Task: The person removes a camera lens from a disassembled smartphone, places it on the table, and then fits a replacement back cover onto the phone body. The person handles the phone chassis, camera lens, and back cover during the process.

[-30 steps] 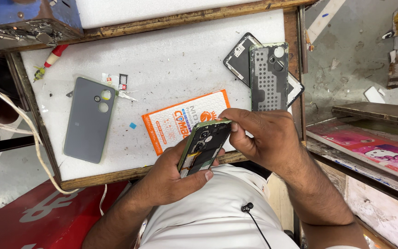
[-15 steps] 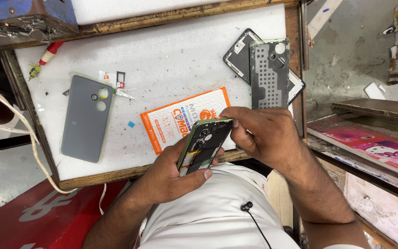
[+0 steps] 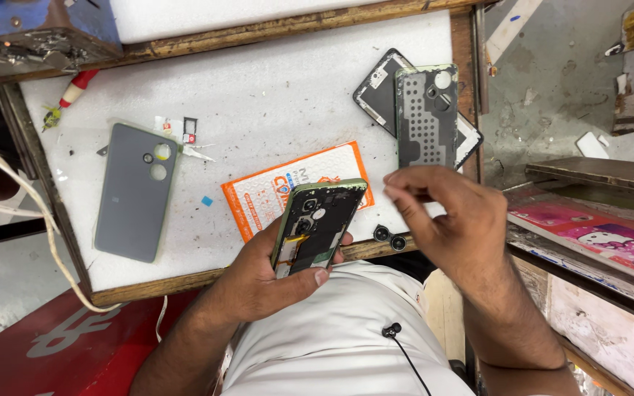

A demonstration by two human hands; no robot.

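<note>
Over bench edge [image 3: 185,279]: left hand [image 3: 258,279] grips opened phone [image 3: 317,226].

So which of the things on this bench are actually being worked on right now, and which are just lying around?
In hand:
- opened phone, held in the left hand
- right hand, fingers pinched just beside it; whether it holds anything cannot be told

Lying about:
- grey back cover
- orange card
- perforated inner frame on a screen panel
- two small black rings
- red-handled tool

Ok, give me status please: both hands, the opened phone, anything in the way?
Left hand grips opened phone, circuit side up. Right hand off the phone, fingertips pinched, contents too small to tell. Two small lens rings lie near table edge.
</note>
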